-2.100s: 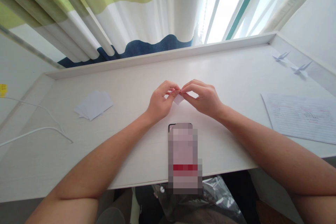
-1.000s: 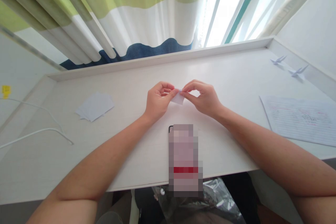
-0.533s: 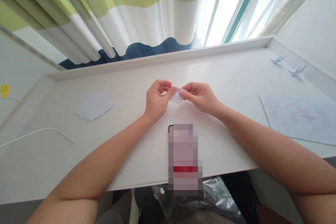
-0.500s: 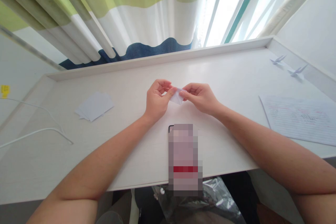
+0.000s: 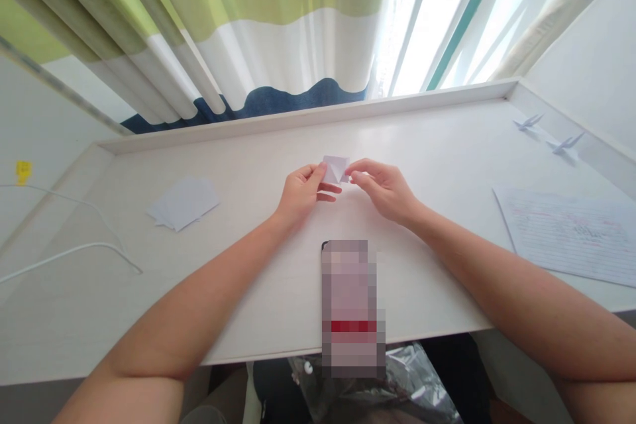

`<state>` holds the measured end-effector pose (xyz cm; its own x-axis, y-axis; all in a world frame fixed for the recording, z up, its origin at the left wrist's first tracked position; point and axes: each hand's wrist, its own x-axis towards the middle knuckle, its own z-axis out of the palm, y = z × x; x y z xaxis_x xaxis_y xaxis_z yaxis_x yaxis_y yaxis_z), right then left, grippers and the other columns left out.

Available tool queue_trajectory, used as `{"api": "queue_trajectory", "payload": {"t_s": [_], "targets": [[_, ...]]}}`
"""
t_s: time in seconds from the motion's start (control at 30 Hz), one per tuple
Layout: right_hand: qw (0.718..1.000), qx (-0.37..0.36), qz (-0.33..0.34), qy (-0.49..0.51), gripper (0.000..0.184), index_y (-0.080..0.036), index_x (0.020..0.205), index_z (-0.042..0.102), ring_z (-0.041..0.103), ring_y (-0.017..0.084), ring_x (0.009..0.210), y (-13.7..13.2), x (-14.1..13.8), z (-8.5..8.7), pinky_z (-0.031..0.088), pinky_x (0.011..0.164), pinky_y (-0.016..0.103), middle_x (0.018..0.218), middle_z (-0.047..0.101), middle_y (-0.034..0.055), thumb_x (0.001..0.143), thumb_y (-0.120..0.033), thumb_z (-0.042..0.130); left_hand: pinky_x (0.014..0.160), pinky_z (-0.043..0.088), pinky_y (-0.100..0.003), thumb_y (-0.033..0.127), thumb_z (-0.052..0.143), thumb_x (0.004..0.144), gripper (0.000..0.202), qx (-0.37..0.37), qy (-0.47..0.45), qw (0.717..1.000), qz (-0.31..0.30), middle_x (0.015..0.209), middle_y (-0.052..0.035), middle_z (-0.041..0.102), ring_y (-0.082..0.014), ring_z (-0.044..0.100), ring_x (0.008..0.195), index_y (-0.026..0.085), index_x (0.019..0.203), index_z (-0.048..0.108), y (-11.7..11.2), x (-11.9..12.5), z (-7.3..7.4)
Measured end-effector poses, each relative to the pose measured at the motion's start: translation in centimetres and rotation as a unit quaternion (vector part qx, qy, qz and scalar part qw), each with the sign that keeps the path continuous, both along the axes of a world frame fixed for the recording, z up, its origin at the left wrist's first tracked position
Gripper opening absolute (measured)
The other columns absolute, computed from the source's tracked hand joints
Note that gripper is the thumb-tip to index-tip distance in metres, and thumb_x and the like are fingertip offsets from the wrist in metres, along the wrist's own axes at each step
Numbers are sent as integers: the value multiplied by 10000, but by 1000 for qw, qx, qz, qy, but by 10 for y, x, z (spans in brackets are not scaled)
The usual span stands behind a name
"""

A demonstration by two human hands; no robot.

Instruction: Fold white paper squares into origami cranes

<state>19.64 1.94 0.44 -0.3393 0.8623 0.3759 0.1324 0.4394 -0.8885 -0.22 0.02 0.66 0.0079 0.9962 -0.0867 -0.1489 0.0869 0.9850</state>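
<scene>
A small folded piece of white paper [image 5: 334, 168] is held just above the white desk [image 5: 248, 265], between both hands. My left hand [image 5: 301, 191] pinches its left edge with thumb and fingers. My right hand [image 5: 381, 189] pinches its right corner with thumb and forefinger. The paper now stands up above my fingertips, showing a diagonal crease.
A phone [image 5: 352, 308] lies on the desk's near edge below my hands. A stack of white paper squares [image 5: 183, 203] lies to the left, with a white cable [image 5: 74, 248] beyond. A lined written sheet [image 5: 571, 233] is at right. Two folded paper cranes [image 5: 546, 132] sit at the far right.
The paper has been turned up from hanging below my fingers to standing above them. Both hands shifted slightly and my left fingers opened out a little along its edge.
</scene>
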Motion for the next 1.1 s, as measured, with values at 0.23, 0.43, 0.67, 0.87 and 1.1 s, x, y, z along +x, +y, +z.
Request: {"api": "queue_trajectory", "payload": {"t_s": [0.23, 0.43, 0.67, 0.87, 1.1], "targets": [[995, 89, -12, -51, 201, -267, 1036, 681, 717, 245, 1040, -5, -6, -5, 630, 978, 543, 1077, 749, 40, 874, -301, 795, 729, 683, -320, 643, 788, 925, 468, 8, -5, 1000, 10, 865, -73, 813, -213, 819, 832, 177, 933, 747, -4, 3, -2], [989, 126, -56, -58, 152, -277, 1016, 643, 711, 228, 971, -4, -8, -5, 652, 926, 516, 1024, 740, 23, 913, -278, 755, 779, 690, -348, 546, 781, 965, 367, -11, -13, 1000, -5, 901, -74, 823, -228, 833, 862, 182, 948, 732, -8, 7, 3], [987, 142, -61, -55, 59, -264, 999, 706, 735, 215, 931, 2, -3, -10, 655, 904, 493, 1010, 776, 31, 1020, -306, 671, 765, 688, -369, 223, 720, 959, 415, -24, -44, 999, -21, 955, -32, 826, -240, 848, 899, 260, 1356, 607, -6, 3, 7], [976, 185, -49, -105, 55, -275, 1076, 713, 757, 232, 972, 5, 5, -9, 625, 868, 447, 1089, 797, 40, 1033, -269, 679, 803, 690, -393, 301, 732, 968, 244, -25, -41, 999, -26, 955, -61, 830, -257, 849, 922, 234, 1188, 651, -3, -1, 3], [954, 269, -23, -129, 97, -290, 1125, 674, 737, 223, 1030, 5, 10, -5, 606, 846, 393, 1167, 759, 46, 1072, -225, 625, 796, 679, -381, 384, 845, 902, 432, -20, -72, 997, -35, 883, -8, 818, -241, 844, 790, 274, 1235, 593, -4, -2, 7]]}}
